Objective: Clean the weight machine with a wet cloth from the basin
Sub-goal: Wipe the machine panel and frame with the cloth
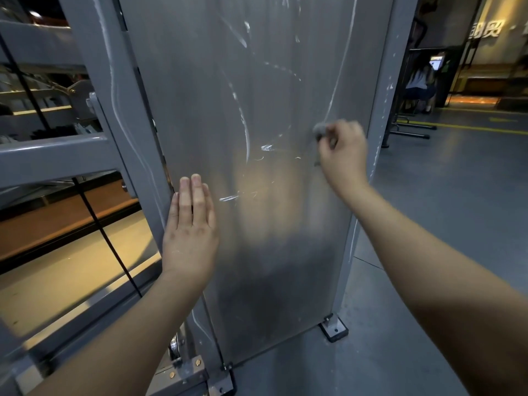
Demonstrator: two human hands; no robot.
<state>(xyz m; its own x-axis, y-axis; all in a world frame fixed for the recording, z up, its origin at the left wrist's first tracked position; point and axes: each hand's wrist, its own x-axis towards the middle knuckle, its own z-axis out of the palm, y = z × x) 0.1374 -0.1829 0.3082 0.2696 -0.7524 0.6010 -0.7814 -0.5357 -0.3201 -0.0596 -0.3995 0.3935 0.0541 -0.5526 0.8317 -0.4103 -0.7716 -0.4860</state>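
The cloth (320, 130) is a small grey wad pressed against the frosted panel (257, 81) of the weight machine, near the panel's right edge. It looks soft and light, so I judge that it will fold and bunch easily. It is best held as a ball in the fingers, with one free face turned to the surface. The grip of the right hand (344, 155) is closed around it with curled fingers, and only a little of the cloth shows past the knuckles. The grip of the left hand (190, 232) is wide, with the fingers straight and together, lying flat on the panel near its left edge. The panel seems stiff and smooth, probably slippery when wet, and it carries white curved streaks (245, 130). On its right stands a grey frame post (384, 81), fixed to the floor (457, 195) by a foot bracket (333, 327). I cannot tell whether the cloth is wet, and the right hand is a little blurred. The basin is not in view, the top of the machine is cut off, and what is behind the panel is only a dim blur.
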